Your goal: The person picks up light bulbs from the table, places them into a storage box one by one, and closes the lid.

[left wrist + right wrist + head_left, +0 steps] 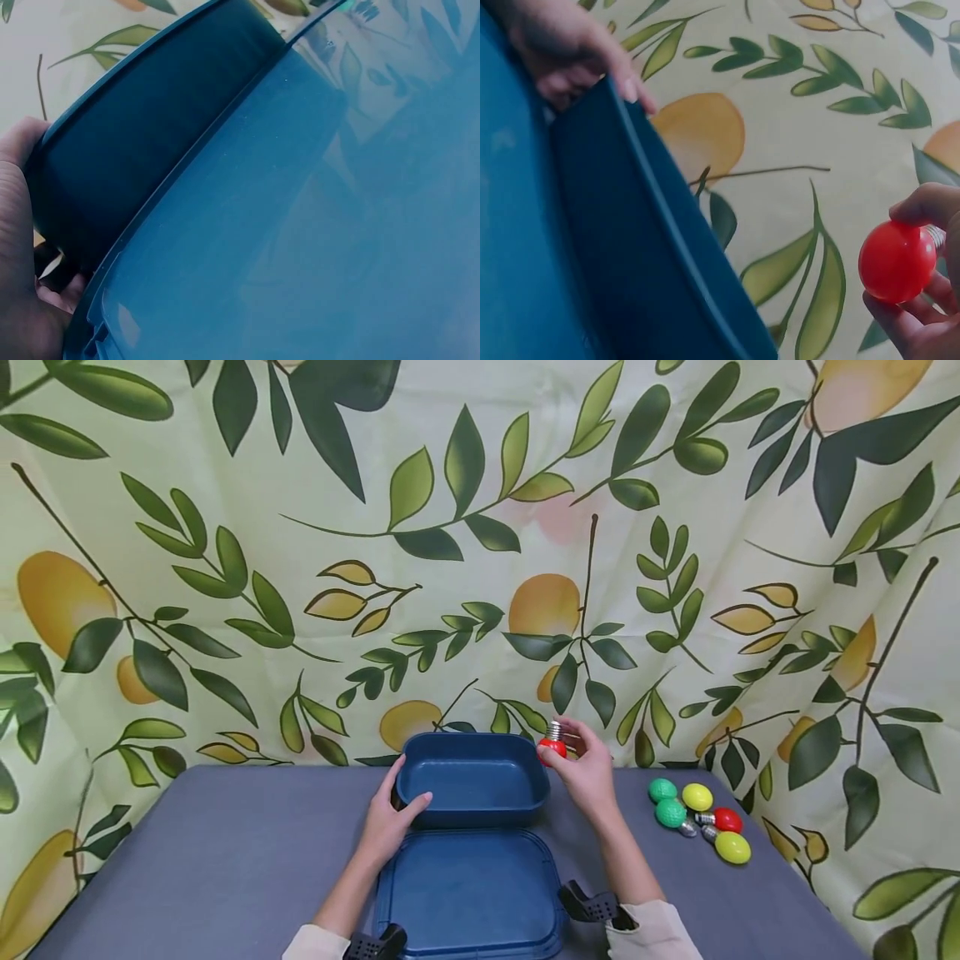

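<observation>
A dark blue rectangular box point(480, 817) stands near the back of the table, and the part of its inside floor that shows holds nothing. My left hand point(388, 820) grips the box's left end, thumb by the front wall and fingers along the side. In my right hand point(588, 770), just past the box's right end, a red light bulb point(552, 748) is pinched with its silver screw base up. The right wrist view shows the red bulb point(897, 262) between thumb and fingers, apart from the box. The blue lid point(468, 893) lies flat in front of the box.
To the right on the grey table point(247, 860) lies a group of bulbs: green bulbs point(671, 812), yellow bulbs point(732, 848) and another red bulb point(727, 820). A leaf-and-fruit patterned cloth point(480, 577) hangs behind the table.
</observation>
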Motion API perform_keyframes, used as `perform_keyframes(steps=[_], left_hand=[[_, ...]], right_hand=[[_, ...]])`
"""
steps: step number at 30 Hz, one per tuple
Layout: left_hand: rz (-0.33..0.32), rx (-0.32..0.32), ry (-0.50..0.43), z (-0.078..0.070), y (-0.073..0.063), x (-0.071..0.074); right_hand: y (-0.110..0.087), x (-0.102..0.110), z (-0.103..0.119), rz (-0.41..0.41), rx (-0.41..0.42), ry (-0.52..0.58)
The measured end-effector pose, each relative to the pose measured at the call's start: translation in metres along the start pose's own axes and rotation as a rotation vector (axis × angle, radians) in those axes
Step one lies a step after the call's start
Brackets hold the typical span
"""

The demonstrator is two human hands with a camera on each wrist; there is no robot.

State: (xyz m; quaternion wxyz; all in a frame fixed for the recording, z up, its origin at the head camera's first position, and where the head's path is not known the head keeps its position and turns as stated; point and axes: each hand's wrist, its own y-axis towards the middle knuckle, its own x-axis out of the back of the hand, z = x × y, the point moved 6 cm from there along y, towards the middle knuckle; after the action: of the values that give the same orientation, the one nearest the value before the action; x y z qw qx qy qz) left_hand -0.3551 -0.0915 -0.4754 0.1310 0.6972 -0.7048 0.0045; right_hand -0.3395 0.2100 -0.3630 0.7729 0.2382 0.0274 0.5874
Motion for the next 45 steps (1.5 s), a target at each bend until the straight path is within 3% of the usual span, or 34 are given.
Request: perform_keyframes(steps=[10, 22, 28, 37, 45], left_hand=[[-0.012, -0.012, -0.067, 0.006, -0.005, -0.006], [-0.004, -0.026, -0.051, 0.000, -0.003, -0.006], [-0.007, -0.014, -0.058, 0.000, 0.000, -0.005], [-0.007, -0.012, -0.054, 0.001, 0.002, -0.002], [-0.006, -0.022, -0.044, -0.001, 0.001, -0.002]], right_hand=[[0.011, -0.011, 0.005, 0.012, 0.004, 0.029], [0.006, -0.024, -0.019, 0.006, -0.008, -0.127], [0.007, -0.031, -0.032, 0.029, 0.044, -0.173], [0.007, -0.037, -0.046, -0.003, 0.141, -0.263], [0.006, -0.036, -0.056, -0.039, 0.126, -0.375]])
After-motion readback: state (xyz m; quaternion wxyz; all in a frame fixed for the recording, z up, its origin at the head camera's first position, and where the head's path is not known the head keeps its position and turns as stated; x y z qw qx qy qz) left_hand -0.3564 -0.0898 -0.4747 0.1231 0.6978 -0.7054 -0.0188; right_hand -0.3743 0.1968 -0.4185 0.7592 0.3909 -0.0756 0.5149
